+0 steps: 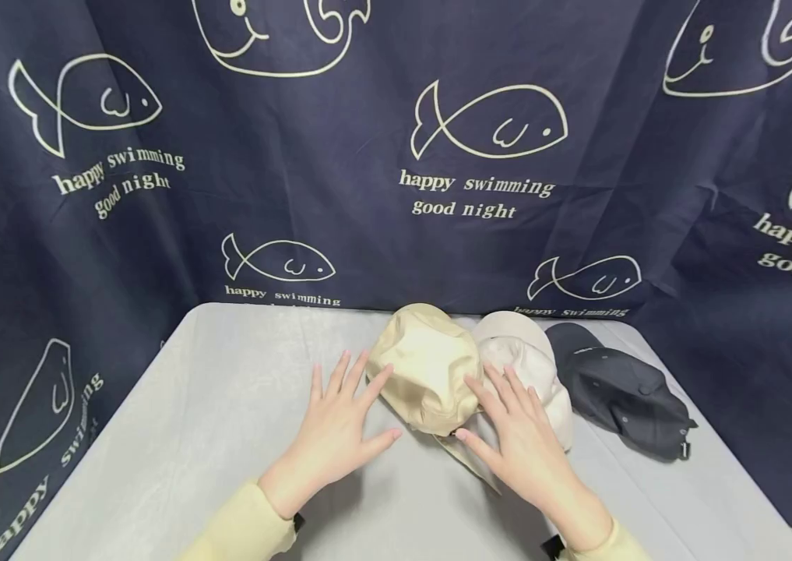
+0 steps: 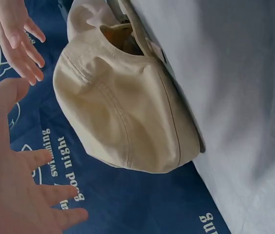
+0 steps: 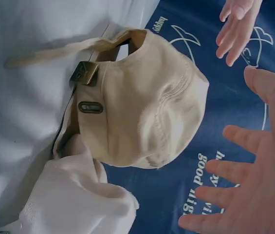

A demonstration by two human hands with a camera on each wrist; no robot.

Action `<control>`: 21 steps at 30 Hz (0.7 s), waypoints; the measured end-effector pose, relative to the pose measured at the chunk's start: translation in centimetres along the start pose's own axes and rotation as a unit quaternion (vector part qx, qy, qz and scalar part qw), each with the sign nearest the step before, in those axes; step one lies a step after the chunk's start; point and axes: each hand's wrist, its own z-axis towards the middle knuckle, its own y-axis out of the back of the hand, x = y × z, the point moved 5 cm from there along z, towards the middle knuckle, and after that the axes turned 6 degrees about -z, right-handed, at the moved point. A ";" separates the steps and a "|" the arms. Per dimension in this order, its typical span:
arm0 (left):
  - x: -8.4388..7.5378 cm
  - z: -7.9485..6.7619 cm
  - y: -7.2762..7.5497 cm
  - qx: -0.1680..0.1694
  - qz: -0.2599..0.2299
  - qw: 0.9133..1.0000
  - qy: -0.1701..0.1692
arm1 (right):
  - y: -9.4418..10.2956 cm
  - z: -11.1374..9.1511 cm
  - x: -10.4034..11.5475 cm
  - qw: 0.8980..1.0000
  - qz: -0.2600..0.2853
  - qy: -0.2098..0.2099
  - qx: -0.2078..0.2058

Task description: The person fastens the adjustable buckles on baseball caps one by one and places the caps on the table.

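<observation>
A pale yellow baseball cap (image 1: 427,362) rests at the back middle of the table. Its back strap hangs loose toward me, and a metal buckle (image 3: 84,73) shows in the right wrist view. My left hand (image 1: 334,425) is spread at the cap's left side, and the left wrist view shows space between its fingers and the cap (image 2: 122,107). To the cap's right, my right hand (image 1: 522,436) is spread too, its fingers overlapping the white cap (image 1: 518,354) in the head view. Neither hand holds anything.
A black cap (image 1: 623,397) lies at the right, beside the white one. The grey-white tablecloth (image 1: 227,405) stretches out on the left. Behind the table hangs a navy curtain (image 1: 367,171) with fish drawings and lettering.
</observation>
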 end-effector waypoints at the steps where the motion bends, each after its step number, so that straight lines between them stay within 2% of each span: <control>1: 0.1 0.1 -0.1 0.001 0.001 1.000 -0.004 | -0.1 0.1 -0.1 1.000 0.001 0.005 -0.006; 5: 0.5 1.0 -0.4 -0.007 0.016 0.999 -0.028 | -0.4 0.8 -0.3 0.999 -0.003 0.030 -0.029; 10: 0.9 2.3 -1.0 0.000 0.011 0.999 -0.054 | -1.0 1.6 -0.5 0.996 -0.013 0.073 -0.049; 15: 1.6 3.8 -2.0 -0.003 -0.007 0.997 -0.078 | -1.9 2.1 -0.7 0.992 -0.022 0.114 -0.044; 21: 2.1 4.7 -3.2 -0.003 -0.013 0.995 -0.101 | -3.3 2.2 -0.7 0.991 -0.030 0.131 -0.023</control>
